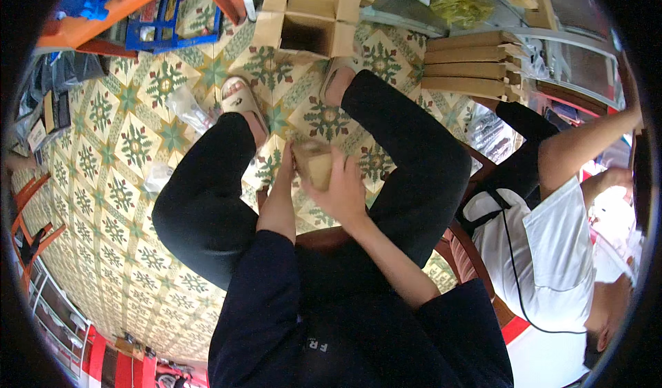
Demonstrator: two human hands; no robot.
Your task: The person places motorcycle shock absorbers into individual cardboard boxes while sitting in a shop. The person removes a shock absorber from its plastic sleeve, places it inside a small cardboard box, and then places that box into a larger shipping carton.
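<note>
Between my knees, both hands hold a small brown cardboard box (319, 168), blurred as if in motion. My left hand (289, 163) lies along its left side, with the fingers partly hidden. My right hand (339, 189) grips its right side and near edge. Beyond my feet an open cardboard carton (307, 34) stands on the patterned tile floor with its flaps spread; its inside is dark.
Flattened or narrow cardboard boxes (465, 70) are stacked at the upper right. A blue plastic crate (173, 39) sits by an orange stool (124, 13). Plastic bags (189, 109) lie on the floor. Another person (543, 248) sits close at right.
</note>
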